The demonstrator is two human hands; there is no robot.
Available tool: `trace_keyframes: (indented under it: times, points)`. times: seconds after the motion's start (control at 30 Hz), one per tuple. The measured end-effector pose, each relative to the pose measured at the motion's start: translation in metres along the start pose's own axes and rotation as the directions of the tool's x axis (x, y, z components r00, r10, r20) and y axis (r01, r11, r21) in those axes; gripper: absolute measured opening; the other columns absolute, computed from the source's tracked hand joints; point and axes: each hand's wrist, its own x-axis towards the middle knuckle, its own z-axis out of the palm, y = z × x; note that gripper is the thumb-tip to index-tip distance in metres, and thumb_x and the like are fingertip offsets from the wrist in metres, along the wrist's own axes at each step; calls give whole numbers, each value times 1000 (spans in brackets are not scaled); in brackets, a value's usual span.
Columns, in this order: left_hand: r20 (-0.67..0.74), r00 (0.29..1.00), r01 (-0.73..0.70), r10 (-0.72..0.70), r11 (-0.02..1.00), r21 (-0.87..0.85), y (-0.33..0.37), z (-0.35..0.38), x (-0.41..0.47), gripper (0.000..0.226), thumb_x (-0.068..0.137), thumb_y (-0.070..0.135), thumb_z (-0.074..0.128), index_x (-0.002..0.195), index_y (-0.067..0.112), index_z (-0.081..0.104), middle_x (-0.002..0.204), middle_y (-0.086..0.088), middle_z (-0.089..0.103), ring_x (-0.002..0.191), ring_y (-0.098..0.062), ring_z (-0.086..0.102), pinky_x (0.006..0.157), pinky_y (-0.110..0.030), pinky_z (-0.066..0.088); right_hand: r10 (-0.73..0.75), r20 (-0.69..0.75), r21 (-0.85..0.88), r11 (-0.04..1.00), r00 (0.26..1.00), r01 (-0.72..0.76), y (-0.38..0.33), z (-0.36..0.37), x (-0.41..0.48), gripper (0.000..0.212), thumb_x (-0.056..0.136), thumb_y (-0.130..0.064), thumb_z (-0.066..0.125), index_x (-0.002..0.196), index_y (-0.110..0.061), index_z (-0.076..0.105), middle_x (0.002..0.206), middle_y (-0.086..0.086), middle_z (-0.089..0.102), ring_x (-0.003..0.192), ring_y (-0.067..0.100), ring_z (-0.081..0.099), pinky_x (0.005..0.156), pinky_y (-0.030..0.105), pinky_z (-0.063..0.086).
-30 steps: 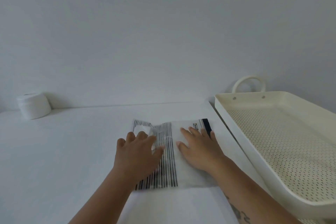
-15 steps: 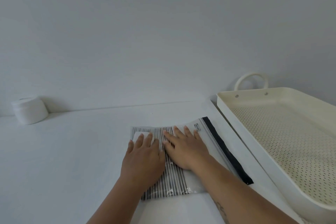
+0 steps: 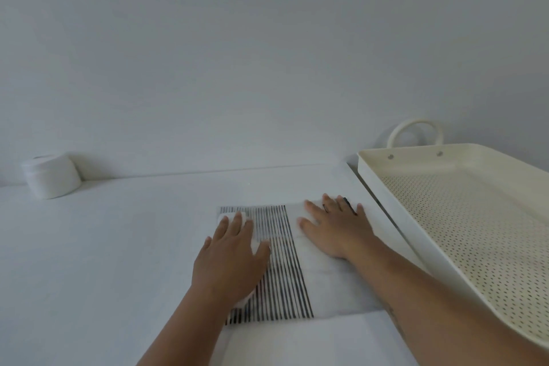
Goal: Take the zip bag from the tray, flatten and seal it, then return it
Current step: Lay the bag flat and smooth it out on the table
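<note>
A clear zip bag (image 3: 280,261) with black stripes on its left part lies flat on the white table, just left of the cream perforated tray (image 3: 395,196). My left hand (image 3: 230,258) rests palm down on the striped part, fingers spread. My right hand (image 3: 335,229) lies flat on the clear part near the bag's right edge, fingers apart. Only a small bit of the bag's black zip strip (image 3: 347,201) shows between my right fingers; the rest is hidden under my right hand and forearm. Neither hand grips anything.
The tray has a loop handle (image 3: 414,131) at its far end and overhangs the table's right side. A white round jar (image 3: 52,175) stands at the far left by the wall. The table (image 3: 118,246) stretches left of the bag.
My hands were side by side on the bag's middle; now they have spread apart, the right one sliding right over the zip strip, which was in plain view half a second ago.
</note>
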Motion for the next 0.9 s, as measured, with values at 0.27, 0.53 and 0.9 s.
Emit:
trace_keyframes:
  times: [0.27,0.53,0.9]
  points:
    - [-16,998,-55,56,995,78,4,-4,-1,55,99,35,19,152,18,16,163,1,5,149,-20,-1,120,-46,4,-250,-151,66,963,956,263,-52,-9,-5,52,101,-36,22,151,-38,10,164,3,10,150,29,5,119,55,2]
    - [149,989,-35,7,982,186,11,-5,-5,55,98,31,21,152,23,16,162,10,-7,147,-23,-15,117,-55,1,-237,-4,31,971,971,237,-52,12,-11,53,99,-47,11,151,-41,7,164,-4,-2,150,20,-5,121,49,-3]
    - [98,992,64,-79,987,148,13,-4,-7,55,98,32,25,151,24,16,163,-6,-9,147,-34,-11,118,-56,3,118,-131,-197,970,984,-143,8,-12,-8,61,93,-53,15,151,-33,18,164,4,9,150,30,1,116,58,-10]
